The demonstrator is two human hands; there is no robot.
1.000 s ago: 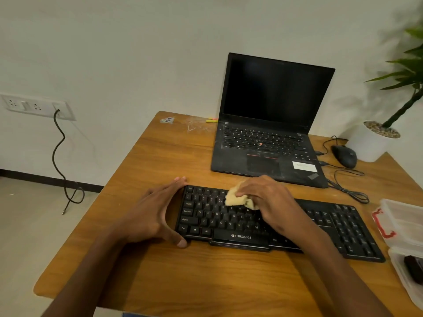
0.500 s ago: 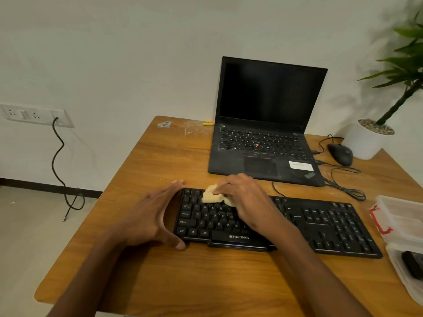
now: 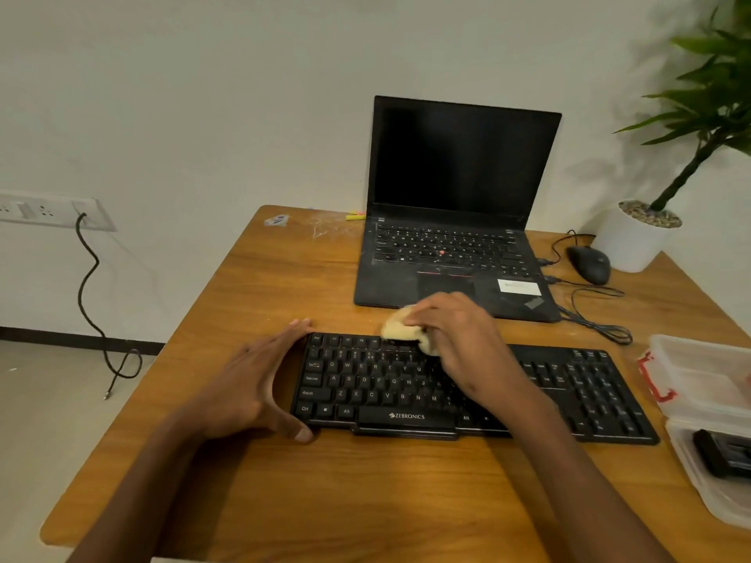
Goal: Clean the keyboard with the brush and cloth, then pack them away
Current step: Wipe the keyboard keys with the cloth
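A black keyboard point(image 3: 569, 392) lies across the wooden table point(image 3: 365, 493) in front of me. My right hand point(image 3: 455, 339) grips a bunched pale yellow cloth point(image 3: 398, 327) and presses it on the keyboard's top key row, left of centre. My left hand point(image 3: 252, 384) braces the keyboard's left end, fingers straight along the far corner and thumb at the near corner. A clear plastic box point(image 3: 715, 453) at the right edge holds a dark object point(image 3: 723, 457) that may be the brush; I cannot tell.
An open black laptop point(image 3: 451, 253) sits just behind the keyboard. A mouse point(image 3: 589, 264) and its cables lie to the laptop's right, beside a white plant pot point(image 3: 634, 241). The box's lid point(image 3: 703, 375) with a red latch lies open at the right.
My right hand has wiped the cloth from the middle keys up to the top key row at the far edge. My left hand stays on the keyboard's left end.
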